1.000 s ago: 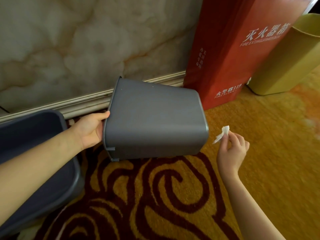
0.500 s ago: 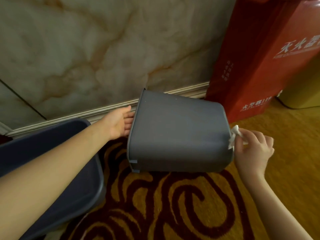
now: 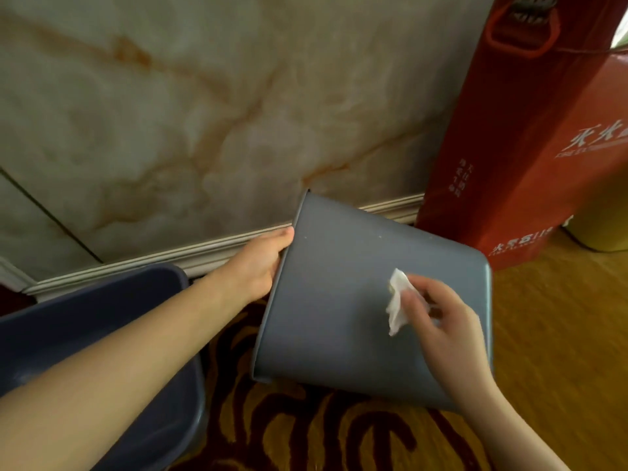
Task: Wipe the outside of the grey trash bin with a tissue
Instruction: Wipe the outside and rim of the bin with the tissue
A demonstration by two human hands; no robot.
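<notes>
The grey trash bin (image 3: pixel 339 300) lies tipped on its side above the patterned carpet, its open rim to the left and its base to the right. My left hand (image 3: pixel 258 266) grips the rim, thumb on the outside edge, fingers hidden inside. My right hand (image 3: pixel 441 321) pinches a small crumpled white tissue (image 3: pixel 397 302) and presses it against the bin's upward-facing side wall, right of the middle.
A second dark grey bin (image 3: pixel 102 321) stands at the left under my left forearm. A red fire-extinguisher box (image 3: pixel 530 137) stands against the marble wall (image 3: pixel 204 113) at the right, with a yellow bin (image 3: pixel 605 215) beyond it. Red-and-gold carpet (image 3: pixel 323 436) lies below.
My right hand has moved left with the tissue, from the bin's base edge onto its side wall. The bin and my left hand have stayed together while the view shifted.
</notes>
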